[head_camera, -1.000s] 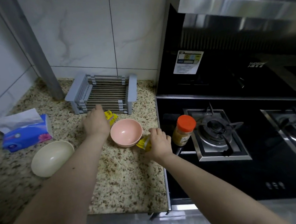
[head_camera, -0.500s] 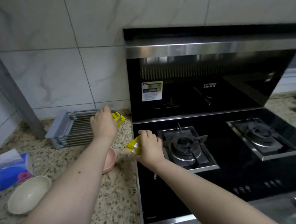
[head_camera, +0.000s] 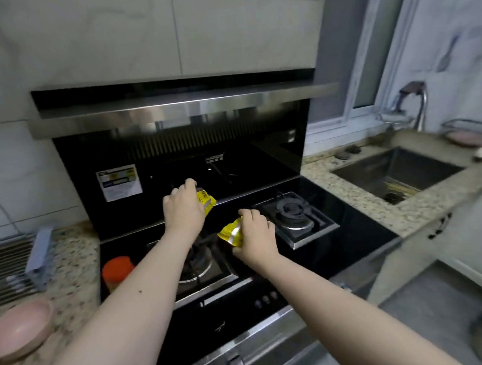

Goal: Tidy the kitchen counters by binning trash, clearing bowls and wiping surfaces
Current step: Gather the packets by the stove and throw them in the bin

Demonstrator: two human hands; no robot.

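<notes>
Left hand (head_camera: 184, 210) grasping a yellow wrapper (head_camera: 207, 200) and right hand (head_camera: 255, 235) grasping a second yellow wrapper (head_camera: 231, 234), both above the stove (head_camera: 343, 231); pink bowl (head_camera: 17, 330) on the tabletop (head_camera: 72, 259) at near left.

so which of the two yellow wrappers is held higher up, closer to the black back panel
The yellow wrapper gripped in the left hand. It sits up near the black back panel, while the right hand holds the other crumpled yellow wrapper lower, over the burners.
</notes>
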